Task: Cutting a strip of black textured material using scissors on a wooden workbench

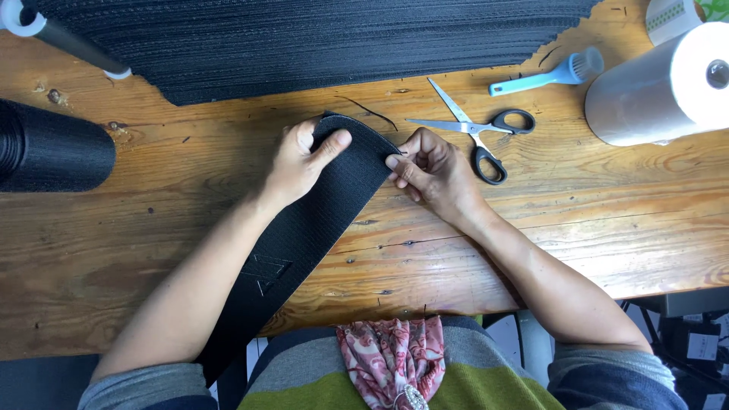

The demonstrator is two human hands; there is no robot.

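At the far left a dark roll (pixel 53 148) of ribbed material lies on the wooden table (pixel 607 220), well apart from the work. Next comes the left hand (pixel 300 163), closed on the upper end of a black strip (pixel 323 209) of textured fabric, thumb pressed flat on top and fingers curled under the edge. The strip's long axis runs on a diagonal, from that held end down and to the left toward the person's lap, where it slips off the table edge beside the left forearm. The right hand (pixel 433 171) meets the strip's right corner, pinching it between thumb and forefinger, the other fingers folded in; from here I cannot quite tell how much of the edge it has caught. So both hands hold the same short end, the left over it, the right at its side. Just beyond the right hand lie open scissors (pixel 474 133) with black handles, then a pale blue brush (pixel 543 76), and a white roll (pixel 661 87) at the right. A stack of black sheets (pixel 304 42) fills the table's far side.
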